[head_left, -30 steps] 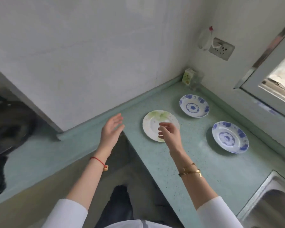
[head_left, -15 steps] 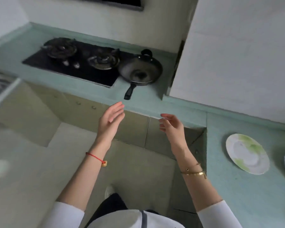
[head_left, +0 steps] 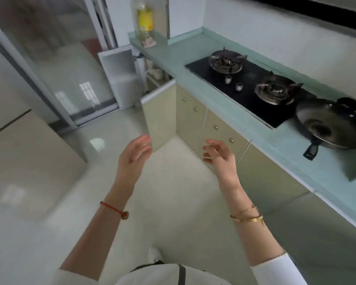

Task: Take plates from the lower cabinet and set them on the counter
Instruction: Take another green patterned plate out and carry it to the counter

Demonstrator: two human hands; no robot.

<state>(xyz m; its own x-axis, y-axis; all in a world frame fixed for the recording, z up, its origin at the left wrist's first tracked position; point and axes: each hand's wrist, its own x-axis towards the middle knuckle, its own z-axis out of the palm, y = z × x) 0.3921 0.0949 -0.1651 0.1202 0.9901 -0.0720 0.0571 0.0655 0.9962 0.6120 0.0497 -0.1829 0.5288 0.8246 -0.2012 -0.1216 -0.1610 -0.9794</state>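
My left hand [head_left: 134, 156] and my right hand [head_left: 220, 156] hover in mid-air over the floor, palms facing each other, fingers apart, holding nothing. Ahead of them a beige lower cabinet door [head_left: 159, 114] stands swung open from the row of lower cabinets [head_left: 195, 120] under the pale green counter [head_left: 185, 56]. Farther back a frosted-glass door [head_left: 121, 77] is also open, and pale crockery [head_left: 155, 72] shows dimly on a shelf behind it. No plate on the counter is in view.
A black two-burner gas hob [head_left: 249, 85] is set into the counter, with a dark frying pan [head_left: 329, 125] to its right. A yellow-labelled bottle [head_left: 145, 21] stands at the counter's far end. A sliding glass door [head_left: 56, 64] is at the left.
The view has swung left from the corner counter with its plates, past the hob, toward the open lower cabinets. Both empty hands stayed raised in front of me.
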